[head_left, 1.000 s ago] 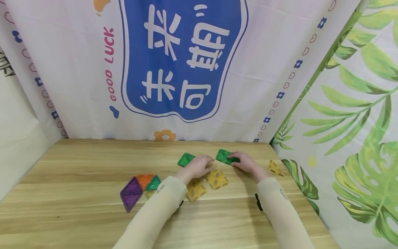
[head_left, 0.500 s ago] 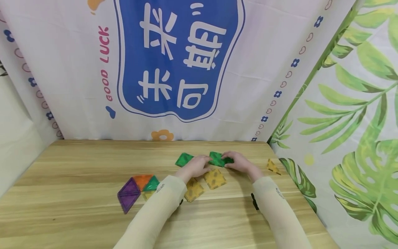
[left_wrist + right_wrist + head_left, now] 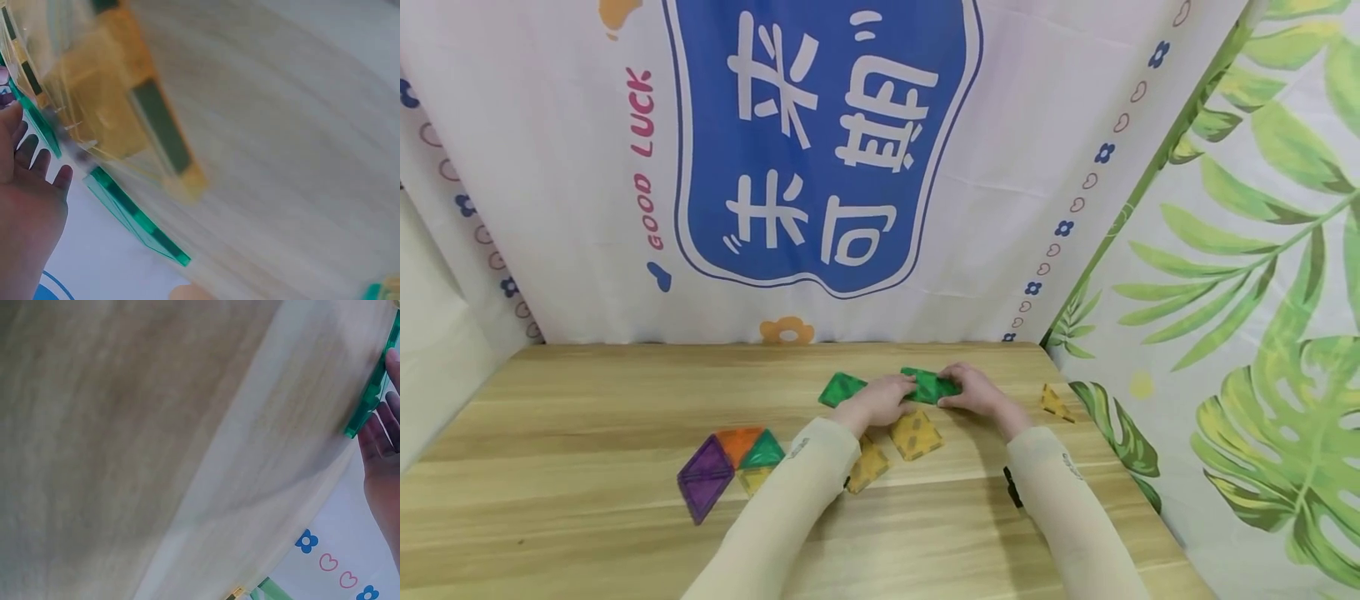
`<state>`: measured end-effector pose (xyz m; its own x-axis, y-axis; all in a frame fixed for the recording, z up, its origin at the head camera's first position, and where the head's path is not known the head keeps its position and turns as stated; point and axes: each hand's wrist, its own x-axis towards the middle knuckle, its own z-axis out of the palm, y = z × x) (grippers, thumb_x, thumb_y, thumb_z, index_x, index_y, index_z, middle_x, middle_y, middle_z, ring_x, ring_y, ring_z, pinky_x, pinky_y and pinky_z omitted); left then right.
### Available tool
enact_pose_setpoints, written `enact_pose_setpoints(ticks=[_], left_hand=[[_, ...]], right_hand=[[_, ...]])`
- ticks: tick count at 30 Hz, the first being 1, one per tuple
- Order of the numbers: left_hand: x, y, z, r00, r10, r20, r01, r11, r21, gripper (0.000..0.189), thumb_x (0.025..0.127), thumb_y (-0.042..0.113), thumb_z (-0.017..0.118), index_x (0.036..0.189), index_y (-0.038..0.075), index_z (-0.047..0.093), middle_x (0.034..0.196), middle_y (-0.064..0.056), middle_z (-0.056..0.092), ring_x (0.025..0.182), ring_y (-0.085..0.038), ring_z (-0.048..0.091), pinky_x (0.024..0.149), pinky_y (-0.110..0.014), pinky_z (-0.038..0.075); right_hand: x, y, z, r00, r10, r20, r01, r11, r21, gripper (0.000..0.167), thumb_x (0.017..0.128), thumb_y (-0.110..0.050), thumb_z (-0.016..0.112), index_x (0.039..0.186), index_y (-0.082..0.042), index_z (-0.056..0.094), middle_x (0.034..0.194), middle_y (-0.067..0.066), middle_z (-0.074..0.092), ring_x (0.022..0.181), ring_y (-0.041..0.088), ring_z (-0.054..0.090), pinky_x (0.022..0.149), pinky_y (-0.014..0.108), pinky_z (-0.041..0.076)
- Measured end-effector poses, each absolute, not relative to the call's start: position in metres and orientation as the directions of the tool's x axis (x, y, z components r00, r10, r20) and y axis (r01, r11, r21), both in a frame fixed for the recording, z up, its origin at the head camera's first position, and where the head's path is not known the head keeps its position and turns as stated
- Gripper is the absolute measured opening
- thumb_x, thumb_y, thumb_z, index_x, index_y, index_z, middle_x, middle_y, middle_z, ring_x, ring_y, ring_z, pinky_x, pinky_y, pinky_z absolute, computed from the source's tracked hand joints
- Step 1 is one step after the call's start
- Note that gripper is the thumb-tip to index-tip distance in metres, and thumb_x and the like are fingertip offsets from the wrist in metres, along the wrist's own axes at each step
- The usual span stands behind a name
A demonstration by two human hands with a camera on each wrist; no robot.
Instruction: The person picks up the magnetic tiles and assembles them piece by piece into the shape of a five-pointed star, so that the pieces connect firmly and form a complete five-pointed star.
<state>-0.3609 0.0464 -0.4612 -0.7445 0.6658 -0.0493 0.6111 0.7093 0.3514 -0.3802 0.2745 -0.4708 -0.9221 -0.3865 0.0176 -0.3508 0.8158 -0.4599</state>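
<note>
My right hand point(image 3: 973, 390) pinches the right end of a translucent green magnetic tile point(image 3: 927, 386), thumb in front and fingers behind in the right wrist view. My left hand point(image 3: 882, 402) reaches that tile's left end with its fingertips; in the left wrist view its fingers point(image 3: 40, 161) are spread and relaxed. Another green tile point(image 3: 841, 388) lies just behind and left of the left hand, partly covered by it. In front of the hands lie two yellow square tiles, one nearer the middle point(image 3: 915, 435) and one beside the left sleeve point(image 3: 868, 465), partly hidden.
Left of the left forearm, purple tiles point(image 3: 705, 477), an orange tile point(image 3: 739, 445), a teal triangle point(image 3: 763, 450) and a partly hidden yellow tile point(image 3: 752, 479) lie joined. A yellow triangle tile point(image 3: 1056, 403) lies near the right table edge. A printed curtain point(image 3: 587, 275) hangs behind the wooden table point(image 3: 587, 533).
My right hand has moved the green tile leftward to the left hand's fingertips. The left hand has stayed nearly in place. The whole head view has shifted slightly.
</note>
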Motion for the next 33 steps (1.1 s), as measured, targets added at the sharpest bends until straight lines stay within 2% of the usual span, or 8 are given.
enact_pose_setpoints(ticks=[7,15,20,24,33], left_hand=[[-0.363,0.054,-0.461,-0.77,0.626,-0.122,0.565,0.758,0.326,0.045,0.1,0.019,0.045,0.144,0.014,0.039,0.151,-0.001,0.035,0.14,-0.022,0.029,0.114,-0.045,0.025],[-0.361,0.054,-0.458,-0.778,0.608,-0.158,0.537,0.775,0.335,0.043,0.1,0.017,0.042,0.143,0.015,0.041,0.151,0.001,0.034,0.14,-0.022,0.028,0.114,-0.045,0.024],[-0.362,0.054,-0.457,-0.782,0.603,-0.156,0.533,0.778,0.332,0.043,0.1,0.014,0.04,0.143,0.016,0.041,0.152,0.001,0.033,0.14,-0.021,0.029,0.114,-0.045,0.025],[-0.362,0.056,-0.457,-0.783,0.6,-0.164,0.531,0.782,0.327,0.043,0.101,0.014,0.039,0.144,0.017,0.04,0.152,0.003,0.032,0.14,-0.021,0.028,0.114,-0.044,0.024],[-0.362,0.056,-0.459,-0.787,0.591,-0.18,0.522,0.792,0.318,0.044,0.102,0.015,0.037,0.146,0.018,0.037,0.154,0.003,0.028,0.142,-0.02,0.024,0.115,-0.045,0.022]], right_hand=[[-0.379,0.273,-0.469,-0.925,-0.379,-0.012,-0.333,0.828,-0.452,0.057,0.079,-0.026,0.077,0.126,-0.001,0.055,0.128,0.016,0.054,0.113,0.031,0.053,0.098,0.046,0.043],[-0.376,0.274,-0.468,-0.907,-0.422,-0.005,-0.383,0.827,-0.412,0.055,0.08,-0.025,0.076,0.125,0.0,0.057,0.122,0.016,0.056,0.103,0.027,0.055,0.092,0.043,0.047],[-0.371,0.278,-0.466,-0.901,-0.434,-0.005,-0.396,0.826,-0.402,0.05,0.082,-0.022,0.075,0.123,0.001,0.058,0.122,0.015,0.056,0.107,0.028,0.055,0.094,0.043,0.046],[-0.366,0.284,-0.464,-0.873,-0.488,0.012,-0.457,0.81,-0.367,0.046,0.082,-0.023,0.074,0.118,0.003,0.062,0.124,0.015,0.056,0.111,0.03,0.055,0.094,0.043,0.047],[-0.353,0.303,-0.465,-0.827,-0.563,0.001,-0.524,0.769,-0.366,0.043,0.08,-0.027,0.076,0.113,-0.001,0.067,0.119,0.009,0.058,0.097,0.018,0.058,0.078,0.029,0.051]])
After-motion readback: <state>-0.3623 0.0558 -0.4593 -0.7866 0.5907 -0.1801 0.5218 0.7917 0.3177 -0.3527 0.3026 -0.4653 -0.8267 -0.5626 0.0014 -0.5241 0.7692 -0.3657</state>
